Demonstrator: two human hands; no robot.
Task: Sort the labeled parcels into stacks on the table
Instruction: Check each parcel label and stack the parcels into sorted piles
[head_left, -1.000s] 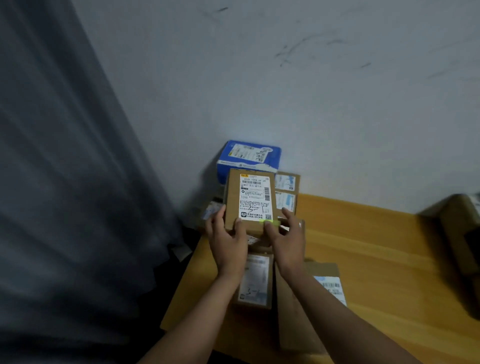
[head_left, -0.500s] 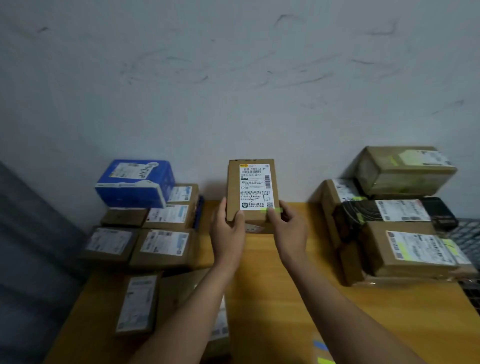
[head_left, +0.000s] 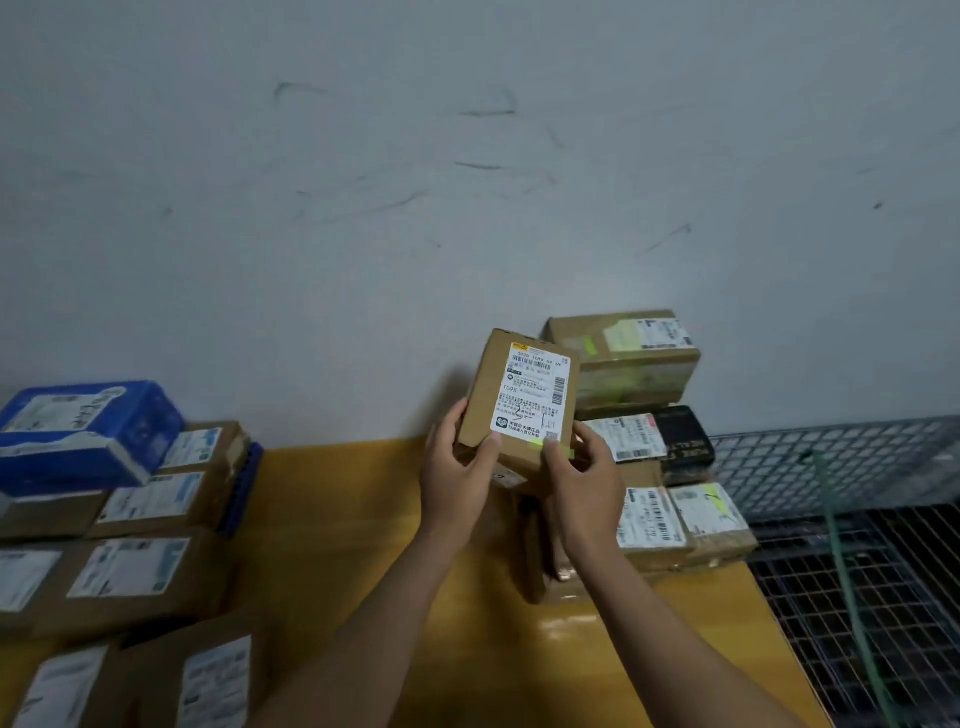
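I have one brown parcel (head_left: 519, 400) held up in both hands over the far edge of the table (head_left: 353, 519), at about 1 o'clock on it, close to the wall. Its long axis runs from 6 to 12, with the top end tipped slightly towards 1 o'clock. The broad labelled face is turned to my camera.

My left hand (head_left: 457, 483) grips the lower left corner, thumb on the front and fingers (head_left: 452, 421) curled round the side. My right hand (head_left: 582, 483) pinches the lower right corner, its thumb on a green strip at the edge.

The white label (head_left: 532, 400) sits upright along the long axis. It has a barcode across the top, another down the right side and a QR code at the bottom. I can read "TD98" on its left; the rest is too small.

Just beside the parcel at 3 o'clock stands a stack: a brown box (head_left: 628, 358) with a pale green patch on top, a black parcel (head_left: 683, 439) under it, then another labelled box (head_left: 691, 519). At 9 o'clock on the table a blue box (head_left: 88, 431) rests on labelled brown parcels; their print is blurred.
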